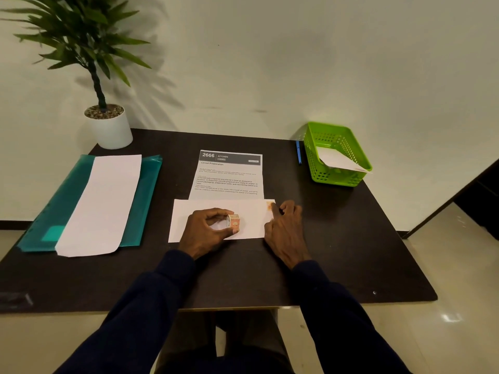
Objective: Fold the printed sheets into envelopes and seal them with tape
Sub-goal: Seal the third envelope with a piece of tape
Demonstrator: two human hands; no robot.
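Observation:
A printed sheet (229, 176) lies in the middle of the dark table (337, 252), its near part folded up into a white flap (189, 211). My left hand (208, 230) rests on that flap and grips a small roll of orange patterned tape (233, 222). My right hand (285, 228) lies at the flap's right end, a fingertip pressing beside a piece of orange tape (269, 205) stuck at the upper right corner.
A stack of white sheets (102, 203) lies on a teal folder (62, 201) at the left. A potted plant (108, 128) stands at the back left. A green basket (337, 155) holding a folded white envelope sits at the back right, with a blue pen (298, 152) beside it.

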